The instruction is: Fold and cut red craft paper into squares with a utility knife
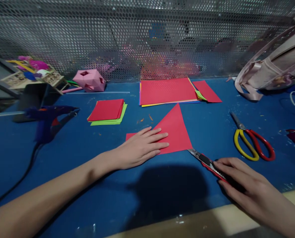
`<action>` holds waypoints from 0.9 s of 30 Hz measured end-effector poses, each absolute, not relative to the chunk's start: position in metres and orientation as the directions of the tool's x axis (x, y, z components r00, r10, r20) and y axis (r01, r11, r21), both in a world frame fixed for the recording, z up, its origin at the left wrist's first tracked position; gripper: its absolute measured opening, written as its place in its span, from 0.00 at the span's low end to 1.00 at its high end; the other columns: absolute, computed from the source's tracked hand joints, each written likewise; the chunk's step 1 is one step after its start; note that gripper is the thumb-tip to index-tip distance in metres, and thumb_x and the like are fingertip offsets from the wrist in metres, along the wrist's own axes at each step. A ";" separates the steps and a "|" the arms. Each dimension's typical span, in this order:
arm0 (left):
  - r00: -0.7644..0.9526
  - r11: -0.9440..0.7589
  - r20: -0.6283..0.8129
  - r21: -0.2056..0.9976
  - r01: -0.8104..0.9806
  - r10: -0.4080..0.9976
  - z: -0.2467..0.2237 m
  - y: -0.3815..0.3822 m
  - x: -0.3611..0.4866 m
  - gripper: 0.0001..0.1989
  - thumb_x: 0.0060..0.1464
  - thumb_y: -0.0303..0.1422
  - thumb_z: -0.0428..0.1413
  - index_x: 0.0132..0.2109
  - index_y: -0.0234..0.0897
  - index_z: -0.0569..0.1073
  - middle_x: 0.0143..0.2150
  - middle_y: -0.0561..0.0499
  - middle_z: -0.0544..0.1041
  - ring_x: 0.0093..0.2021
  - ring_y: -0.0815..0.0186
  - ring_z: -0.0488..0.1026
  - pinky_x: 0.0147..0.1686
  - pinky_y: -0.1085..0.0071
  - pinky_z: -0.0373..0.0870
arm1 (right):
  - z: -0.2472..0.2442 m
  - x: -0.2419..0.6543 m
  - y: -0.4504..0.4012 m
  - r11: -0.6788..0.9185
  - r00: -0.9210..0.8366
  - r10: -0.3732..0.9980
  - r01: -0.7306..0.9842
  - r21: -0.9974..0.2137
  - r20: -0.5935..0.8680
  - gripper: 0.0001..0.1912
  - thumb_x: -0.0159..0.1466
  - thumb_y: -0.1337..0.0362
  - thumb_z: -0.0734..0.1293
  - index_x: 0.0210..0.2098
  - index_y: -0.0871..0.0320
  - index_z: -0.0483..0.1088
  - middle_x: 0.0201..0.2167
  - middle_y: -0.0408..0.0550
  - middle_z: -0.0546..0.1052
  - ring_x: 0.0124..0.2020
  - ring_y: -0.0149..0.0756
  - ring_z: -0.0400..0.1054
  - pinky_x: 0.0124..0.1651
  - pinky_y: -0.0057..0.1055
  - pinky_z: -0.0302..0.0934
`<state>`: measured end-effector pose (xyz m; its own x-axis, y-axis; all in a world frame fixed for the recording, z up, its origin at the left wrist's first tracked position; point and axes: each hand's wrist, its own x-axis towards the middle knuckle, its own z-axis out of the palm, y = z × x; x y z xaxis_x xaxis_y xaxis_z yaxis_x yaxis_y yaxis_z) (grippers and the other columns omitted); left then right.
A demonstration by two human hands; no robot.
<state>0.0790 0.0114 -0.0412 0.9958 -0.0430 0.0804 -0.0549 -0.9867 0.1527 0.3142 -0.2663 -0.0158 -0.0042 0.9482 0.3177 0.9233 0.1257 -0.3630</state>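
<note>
Nearest the camera, at seven o'clock, the left hand [139,148] is lying flat with fingers spread slightly, pinning the folded red paper triangle [174,132] to the blue table [63,172], apparently so it cannot slide. At four o'clock the right hand [239,180] is closing its fingers around a utility knife [204,160], the blade tip touching the triangle's lower right corner, seemingly placed to slit the fold.

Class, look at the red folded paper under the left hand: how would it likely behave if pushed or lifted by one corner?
The red paper looks thin and flat, so it would probably flop when lifted by a corner. It likely weighs very little. On the smooth blue table it may slide easily, which fits the left hand pressing it flat while the right hand holds the knife at its corner.
</note>
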 end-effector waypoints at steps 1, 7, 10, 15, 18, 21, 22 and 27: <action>0.996 -0.987 0.081 0.153 -0.055 -0.043 -0.041 0.011 0.079 0.22 0.70 0.38 0.37 0.64 0.45 0.64 0.70 0.50 0.57 0.71 0.58 0.49 0.68 0.50 0.45 | -0.016 0.313 -0.266 0.124 -0.003 0.948 0.924 -0.361 0.319 0.16 0.66 0.67 0.63 0.53 0.59 0.69 0.46 0.55 0.74 0.47 0.36 0.73 0.45 0.26 0.70; 0.996 -0.986 0.080 0.158 -0.057 -0.045 -0.040 0.012 0.079 0.22 0.70 0.38 0.37 0.64 0.45 0.64 0.70 0.50 0.57 0.71 0.58 0.50 0.68 0.50 0.45 | -0.015 0.310 -0.265 0.117 0.000 0.953 0.923 -0.367 0.304 0.16 0.66 0.68 0.63 0.54 0.59 0.68 0.45 0.54 0.74 0.46 0.34 0.73 0.45 0.26 0.70; 0.995 -0.986 0.085 0.155 -0.064 -0.051 -0.040 0.012 0.079 0.22 0.70 0.38 0.37 0.64 0.44 0.64 0.70 0.49 0.58 0.71 0.57 0.50 0.68 0.49 0.45 | -0.014 0.309 -0.266 0.127 -0.005 0.949 0.921 -0.367 0.314 0.17 0.66 0.68 0.63 0.54 0.59 0.68 0.45 0.55 0.74 0.46 0.35 0.73 0.44 0.26 0.70; 0.996 -0.984 0.086 0.168 -0.053 -0.039 -0.042 0.012 0.079 0.22 0.70 0.39 0.37 0.64 0.45 0.64 0.70 0.50 0.58 0.71 0.58 0.50 0.68 0.51 0.44 | -0.014 0.307 -0.266 0.114 -0.001 0.957 0.920 -0.375 0.289 0.17 0.66 0.68 0.63 0.55 0.57 0.68 0.45 0.53 0.74 0.46 0.35 0.72 0.45 0.26 0.70; 0.995 -0.983 0.086 0.175 -0.055 -0.041 -0.041 0.012 0.079 0.22 0.70 0.38 0.38 0.64 0.45 0.64 0.70 0.50 0.57 0.71 0.59 0.50 0.68 0.52 0.43 | -0.014 0.306 -0.265 0.115 -0.002 0.957 0.920 -0.375 0.290 0.18 0.66 0.68 0.62 0.56 0.56 0.67 0.46 0.53 0.74 0.47 0.35 0.72 0.45 0.26 0.70; 0.996 -0.984 0.082 0.169 -0.060 -0.046 -0.041 0.012 0.079 0.22 0.70 0.39 0.37 0.65 0.45 0.64 0.70 0.49 0.57 0.71 0.58 0.50 0.68 0.50 0.45 | -0.014 0.306 -0.264 0.118 -0.005 0.958 0.918 -0.379 0.287 0.18 0.66 0.68 0.62 0.56 0.56 0.67 0.45 0.53 0.74 0.47 0.35 0.72 0.45 0.26 0.70; 0.996 -0.984 0.081 0.166 -0.059 -0.046 -0.041 0.012 0.079 0.22 0.70 0.39 0.37 0.64 0.45 0.64 0.70 0.49 0.57 0.71 0.57 0.50 0.68 0.49 0.45 | -0.013 0.306 -0.264 0.117 -0.005 0.959 0.917 -0.381 0.283 0.18 0.66 0.68 0.62 0.55 0.56 0.67 0.45 0.53 0.74 0.47 0.35 0.72 0.45 0.26 0.70; 0.996 -0.983 0.077 0.176 -0.055 -0.041 -0.041 0.012 0.079 0.21 0.70 0.38 0.38 0.65 0.45 0.64 0.70 0.49 0.57 0.71 0.58 0.49 0.68 0.50 0.44 | -0.013 0.306 -0.262 0.126 -0.013 0.960 0.911 -0.392 0.279 0.18 0.66 0.69 0.63 0.55 0.57 0.68 0.46 0.54 0.74 0.47 0.35 0.72 0.45 0.26 0.70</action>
<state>0.0793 0.0120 -0.0412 0.9961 -0.0414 0.0774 -0.0546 -0.9829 0.1761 0.3059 -0.2624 -0.0128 -0.0128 0.9602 0.2789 0.9112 0.1261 -0.3923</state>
